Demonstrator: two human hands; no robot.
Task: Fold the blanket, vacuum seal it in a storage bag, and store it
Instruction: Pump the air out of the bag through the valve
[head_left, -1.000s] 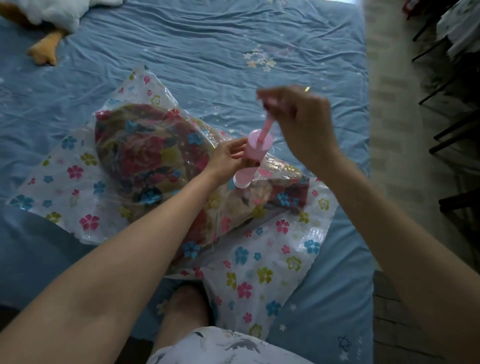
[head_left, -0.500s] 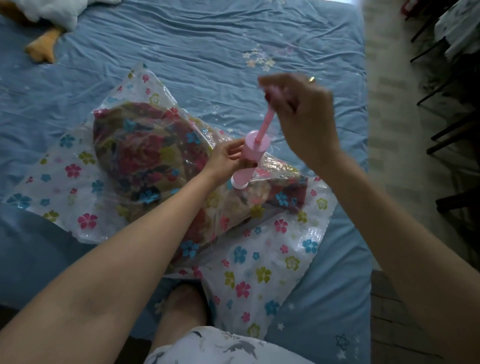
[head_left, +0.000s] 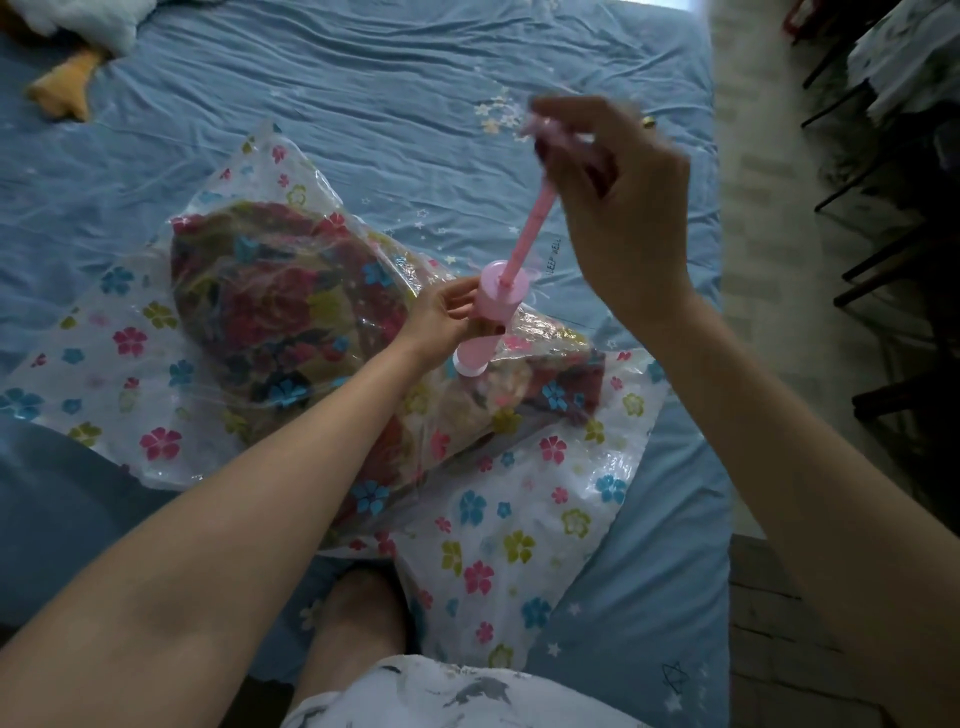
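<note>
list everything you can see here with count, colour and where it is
clear plastic storage bag with flower print: 1, clear with pink, blue and yellow flowers, flat on the bed
folded floral blanket: 1, dark red, green and blue, inside the bag
pink plastic hand pump: 1, pink, standing on the bag, rod pulled up
blue bed sheet: 1, light blue with small stars, under everything
white and orange plush toy: 1, top left corner of the bed
dark chair frames: number unclear, black, on the floor at right
ring: 1, gold, on a right hand finger
knee: 1, bottom centre
hands: 2; left hand grips the pump barrel, right hand grips the rod's handle
</note>
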